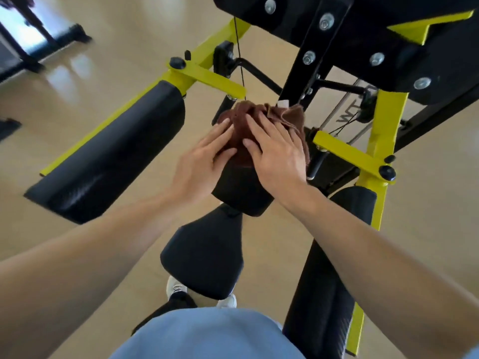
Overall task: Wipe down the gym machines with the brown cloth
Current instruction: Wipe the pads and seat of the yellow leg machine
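A brown cloth (242, 117) lies bunched on the upper part of a black back pad (241, 190) of a yellow and black gym machine. My left hand (204, 161) presses flat on the cloth's left side, fingers spread. On the cloth's right side my right hand (277, 151) also lies flat, fingers spread over the fabric. Both hands hold the cloth against the pad. Below the back pad sits the black seat pad (204, 257).
Two long black arm pads flank the seat, one at the left (108, 156) and one at the right (326, 275), on yellow frame arms (207, 79). Black plates with bolts (375, 42) hang overhead. Cables run behind the cloth. My white shoes (176, 288) stand on the beige floor.
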{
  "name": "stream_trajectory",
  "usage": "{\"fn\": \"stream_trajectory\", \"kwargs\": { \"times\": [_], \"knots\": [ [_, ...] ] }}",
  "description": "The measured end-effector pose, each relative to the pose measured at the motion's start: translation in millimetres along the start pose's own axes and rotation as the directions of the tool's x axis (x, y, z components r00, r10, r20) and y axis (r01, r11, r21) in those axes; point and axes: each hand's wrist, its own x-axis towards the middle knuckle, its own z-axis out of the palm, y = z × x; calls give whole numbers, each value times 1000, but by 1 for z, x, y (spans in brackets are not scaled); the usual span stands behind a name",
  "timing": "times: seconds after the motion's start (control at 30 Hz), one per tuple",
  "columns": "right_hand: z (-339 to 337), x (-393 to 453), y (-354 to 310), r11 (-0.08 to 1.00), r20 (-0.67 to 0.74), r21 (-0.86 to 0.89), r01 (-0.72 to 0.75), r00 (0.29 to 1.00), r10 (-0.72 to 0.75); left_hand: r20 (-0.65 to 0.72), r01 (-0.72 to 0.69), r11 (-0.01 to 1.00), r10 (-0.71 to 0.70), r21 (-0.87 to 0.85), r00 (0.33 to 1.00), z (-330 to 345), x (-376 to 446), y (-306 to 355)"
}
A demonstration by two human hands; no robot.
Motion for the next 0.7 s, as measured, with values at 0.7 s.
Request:
{"fn": "stream_trajectory", "kwargs": {
  "times": [0.7],
  "knots": [
    [71,77,-106,407,846,-394,824,498,-191,163,688,620,-687,-378,708,70,-78,-63]
  ]
}}
